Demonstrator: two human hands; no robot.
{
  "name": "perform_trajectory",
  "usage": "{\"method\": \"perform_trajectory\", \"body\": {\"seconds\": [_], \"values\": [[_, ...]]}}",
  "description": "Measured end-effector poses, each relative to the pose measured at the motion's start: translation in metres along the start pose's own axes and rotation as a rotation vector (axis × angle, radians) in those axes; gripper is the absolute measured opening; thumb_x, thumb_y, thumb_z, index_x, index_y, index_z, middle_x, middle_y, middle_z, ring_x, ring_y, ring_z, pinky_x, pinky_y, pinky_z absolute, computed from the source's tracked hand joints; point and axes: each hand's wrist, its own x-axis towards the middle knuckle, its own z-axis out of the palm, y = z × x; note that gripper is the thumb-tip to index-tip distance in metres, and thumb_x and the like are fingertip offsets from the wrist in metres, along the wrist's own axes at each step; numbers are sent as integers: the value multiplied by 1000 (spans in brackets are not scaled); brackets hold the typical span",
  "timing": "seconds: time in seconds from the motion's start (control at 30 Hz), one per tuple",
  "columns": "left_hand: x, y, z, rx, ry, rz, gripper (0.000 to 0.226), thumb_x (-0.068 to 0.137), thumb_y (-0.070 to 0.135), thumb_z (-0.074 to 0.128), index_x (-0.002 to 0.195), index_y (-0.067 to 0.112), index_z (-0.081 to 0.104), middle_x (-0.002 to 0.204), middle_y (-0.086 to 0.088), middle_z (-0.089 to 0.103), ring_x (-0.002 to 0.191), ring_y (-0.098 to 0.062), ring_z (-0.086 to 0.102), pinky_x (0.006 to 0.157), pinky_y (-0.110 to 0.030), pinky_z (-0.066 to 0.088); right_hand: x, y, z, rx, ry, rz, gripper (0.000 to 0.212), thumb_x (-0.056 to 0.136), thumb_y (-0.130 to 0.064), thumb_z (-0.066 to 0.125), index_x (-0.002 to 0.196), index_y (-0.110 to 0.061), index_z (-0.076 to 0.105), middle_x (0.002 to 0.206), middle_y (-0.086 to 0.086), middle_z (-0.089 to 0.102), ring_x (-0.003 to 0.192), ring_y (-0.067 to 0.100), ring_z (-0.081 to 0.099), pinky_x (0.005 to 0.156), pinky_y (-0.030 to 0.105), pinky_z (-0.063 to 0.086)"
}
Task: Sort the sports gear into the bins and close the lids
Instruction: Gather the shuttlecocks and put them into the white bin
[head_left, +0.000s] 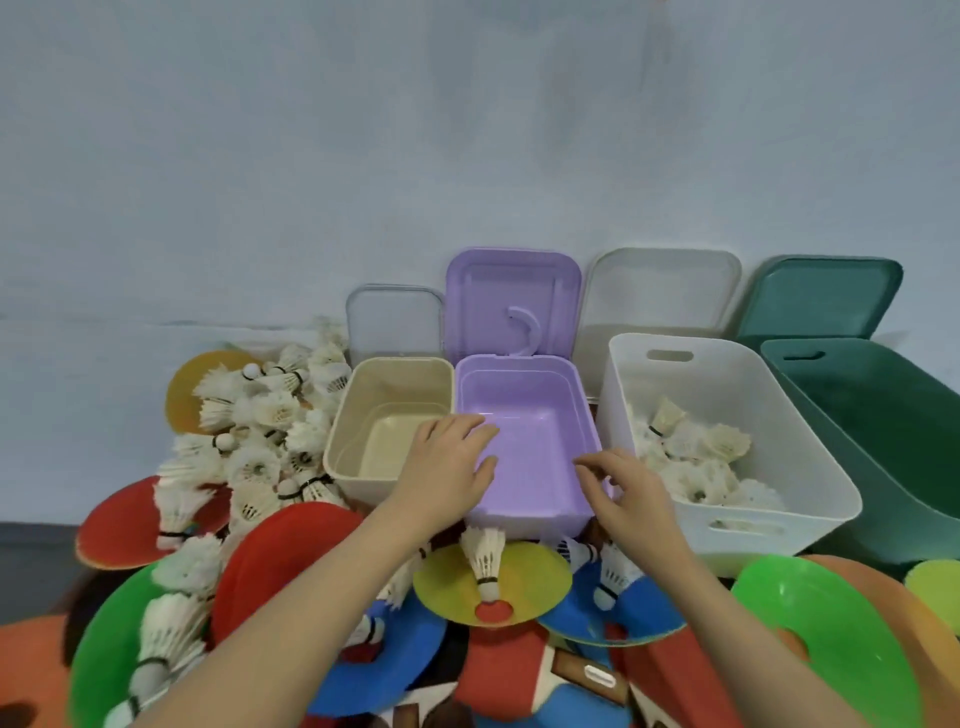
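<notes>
Lilac plastic bin (524, 441), lid raised, second from left in the bin row; left hand (447, 462) flat on its left rim, right hand (623, 488) loosely curled over its right rim, holding nothing. White plastic bin (727, 431) beside it holds feather shuttlecocks (691, 452).

A plain pale blue-grey wall (467, 130) fills the background, evenly lit, above a dark floor strip (31, 540).

Four open bins in a row: beige bin (393, 426), purple bin (524, 441), white bin (727, 447) holding shuttlecocks (691, 452), green bin (872, 441); lids (513, 299) upright behind.
</notes>
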Motion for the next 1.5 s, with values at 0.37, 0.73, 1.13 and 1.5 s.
{"method": "perform_trajectory", "body": {"seconds": [0.37, 0.73, 1.13, 1.5], "values": [[-123, -105, -7, -30, -221, -82, 36, 95, 39, 42, 127, 26, 52, 127, 10, 51, 120, -11, 42, 98, -30, 20, -29, -81, 125, -89, -261, 48, 17, 85, -35, 62, 91, -20, 69, 81, -10, 61, 79, 8, 55, 67, 26, 42], [-168, -139, 8, 90, -504, 20, 71, 81, 70, 23, 120, 20, 54, 115, 2, 56, 110, -20, 44, 95, -36, 23, -27, -113, 205, -608, -529, 169, 34, 88, -50, 47, 108, -26, 59, 107, -3, 59, 104, 21, 52, 89, 38, 26], [-174, -153, 7, -129, -341, -29, 50, 86, 52, 47, 124, 22, 54, 115, 4, 55, 109, -15, 50, 91, -30, 30, -41, -114, 191, -367, -4, 106, 13, 85, -18, 60, 79, -17, 71, 66, -4, 60, 63, 21, 58, 61, 31, 34], [-108, -136, -28, -192, 226, 51, 38, 81, 39, 56, 104, 11, 66, 97, -2, 62, 90, -20, 59, 78, -37, 47, -13, -109, 132, -110, 260, 17, 30, 90, -32, 47, 93, -12, 70, 75, -2, 60, 67, 17, 57, 58, 39, 48]]}}
